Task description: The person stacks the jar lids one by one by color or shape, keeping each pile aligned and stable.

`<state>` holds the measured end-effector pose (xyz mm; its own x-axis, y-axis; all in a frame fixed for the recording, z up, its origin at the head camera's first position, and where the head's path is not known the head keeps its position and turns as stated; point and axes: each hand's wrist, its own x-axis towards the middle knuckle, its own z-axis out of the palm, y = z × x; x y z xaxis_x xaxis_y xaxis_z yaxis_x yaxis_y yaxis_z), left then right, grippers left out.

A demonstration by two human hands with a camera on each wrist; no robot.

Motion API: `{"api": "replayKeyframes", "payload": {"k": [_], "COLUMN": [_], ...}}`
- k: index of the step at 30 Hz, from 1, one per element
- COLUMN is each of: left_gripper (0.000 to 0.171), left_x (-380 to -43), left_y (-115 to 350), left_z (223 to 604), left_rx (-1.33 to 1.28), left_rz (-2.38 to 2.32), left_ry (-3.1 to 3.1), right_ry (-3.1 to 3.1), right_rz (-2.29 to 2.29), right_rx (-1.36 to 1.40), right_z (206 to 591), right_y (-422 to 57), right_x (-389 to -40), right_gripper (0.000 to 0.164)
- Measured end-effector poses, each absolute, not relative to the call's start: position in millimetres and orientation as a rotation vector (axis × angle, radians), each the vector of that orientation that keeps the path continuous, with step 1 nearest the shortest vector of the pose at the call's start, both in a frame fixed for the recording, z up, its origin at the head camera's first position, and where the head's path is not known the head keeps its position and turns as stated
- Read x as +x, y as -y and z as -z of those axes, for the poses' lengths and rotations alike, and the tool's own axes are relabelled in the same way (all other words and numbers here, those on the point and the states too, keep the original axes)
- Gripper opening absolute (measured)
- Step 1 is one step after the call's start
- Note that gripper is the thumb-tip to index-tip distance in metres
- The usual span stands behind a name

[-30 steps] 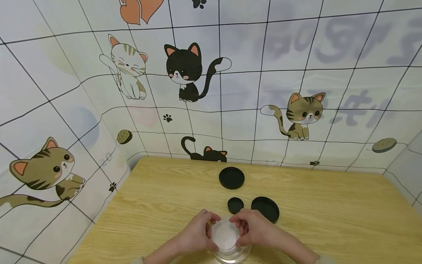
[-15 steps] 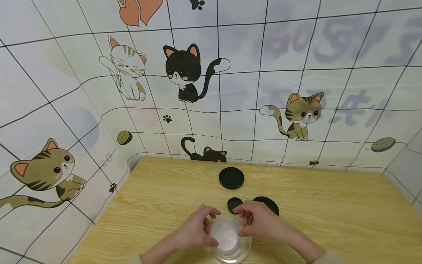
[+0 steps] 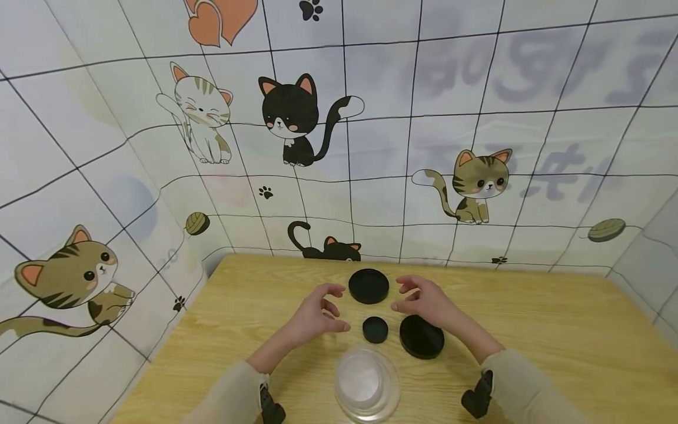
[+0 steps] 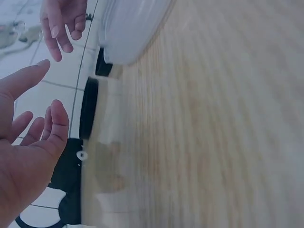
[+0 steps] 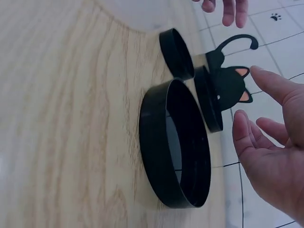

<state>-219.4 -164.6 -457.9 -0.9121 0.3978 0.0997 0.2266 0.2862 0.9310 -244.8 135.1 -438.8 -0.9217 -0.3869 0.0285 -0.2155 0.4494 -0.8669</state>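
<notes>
Both my hands hover over the table with fingers apart and nothing in them. The left hand (image 3: 312, 315) is left of the far black round lid (image 3: 368, 286) and the small black lid (image 3: 375, 330). Above the right-hand black lid (image 3: 421, 337) is my right hand (image 3: 426, 301), its fingertips right of the far lid. In the right wrist view, that right-hand lid (image 5: 156, 147) lies hollow side up. Nearer me sits a stack of clear round containers (image 3: 360, 380), a smaller one on a wider one. Its side appears as a clear wall (image 4: 135, 28) in the left wrist view.
The wooden table (image 3: 529, 341) meets a cloth wall (image 3: 381, 147) printed with cats and grid lines at its back edge. Another cloth side (image 3: 106, 188) rises at the left. Dark wrist mounts (image 3: 478, 396) sit on the sleeves.
Both hands have let go of the clear containers and moved forward, away from me, over the black lids. The containers stay stacked on the table. The head view has shifted slightly.
</notes>
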Motion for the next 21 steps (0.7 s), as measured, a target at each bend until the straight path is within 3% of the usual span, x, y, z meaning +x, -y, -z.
{"api": "replayKeyframes", "payload": {"k": [10, 21], "left_gripper": [0.079, 0.085], "left_x": [-263.0, -292.9], "left_y": [155.7, 155.1], "left_z": [480.6, 497.1], "left_rx": [0.315, 0.327], "left_rz": [-1.819, -1.820], "left_ry": [-2.323, -2.219], "right_ry": [-2.559, -2.444], "right_rz": [1.357, 1.406], "right_rx": [-0.383, -0.475], "right_z": [465.0, 475.5], "right_y": [-122.8, -123.0], "right_x": [-282.9, -303.3], "right_gripper": [0.075, 0.078]}}
